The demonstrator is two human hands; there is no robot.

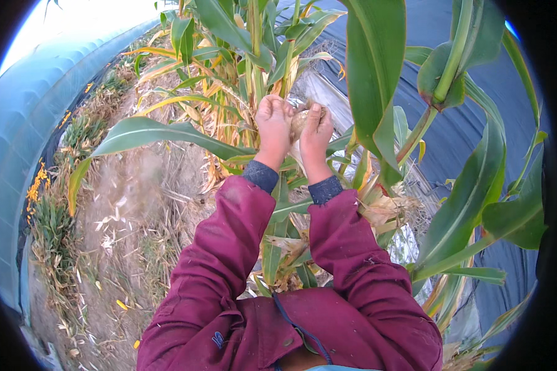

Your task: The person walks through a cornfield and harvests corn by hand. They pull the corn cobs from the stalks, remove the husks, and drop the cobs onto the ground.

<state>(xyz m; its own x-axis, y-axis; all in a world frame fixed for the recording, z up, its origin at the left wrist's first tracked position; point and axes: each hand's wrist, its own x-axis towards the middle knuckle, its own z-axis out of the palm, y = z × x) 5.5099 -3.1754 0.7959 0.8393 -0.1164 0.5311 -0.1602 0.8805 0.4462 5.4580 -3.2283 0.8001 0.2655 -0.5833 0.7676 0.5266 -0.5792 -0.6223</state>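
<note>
Both of my hands are around a pale tan ear of maize [299, 124] in front of the stalks. My left hand [273, 127] grips its left side with the fingers curled. On the right side my right hand [316, 139] holds it, thumb near its upper end. Pale husk [295, 151] shows between the wrists, below the ear. Part of the ear is hidden by my fingers. Green maize stalks [256, 55] with yellowing leaves stand just beyond my hands.
Broad maize leaves [373, 69] hang close on the right. A thick stalk [415, 134] leans beside my right arm. Dark plastic sheeting [450, 153] lies to the right. Dry soil with husk scraps [109, 232] and a bluish film wall [23, 153] are at left.
</note>
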